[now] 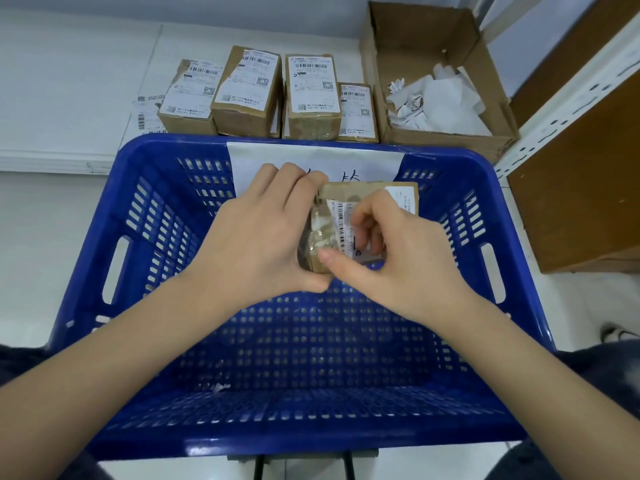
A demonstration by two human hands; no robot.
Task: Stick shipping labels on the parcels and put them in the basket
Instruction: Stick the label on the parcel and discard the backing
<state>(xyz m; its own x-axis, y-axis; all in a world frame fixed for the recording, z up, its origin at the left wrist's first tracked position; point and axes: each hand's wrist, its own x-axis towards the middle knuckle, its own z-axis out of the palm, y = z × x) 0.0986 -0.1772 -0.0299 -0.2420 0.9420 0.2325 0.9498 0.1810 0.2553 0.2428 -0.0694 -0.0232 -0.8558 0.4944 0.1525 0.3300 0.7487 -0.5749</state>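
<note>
Small cardboard parcel [367, 199] held above blue basket [166, 341], between both hands. Left hand [263, 233] grip clamped round parcel's left end, fingers over far edge, thumb below. Right hand [398, 258] fingers curled, pressing white shipping label [341, 220] on parcel top. Four labelled parcels [249, 91] on desk [69, 98] behind basket.

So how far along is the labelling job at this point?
Done: four parcels behind the basket already carry labels. In hand: the left hand holds a parcel over the basket while the right hand's fingers work its label. Left: nothing visibly lies in the basket yet, so all five must go in.
</note>
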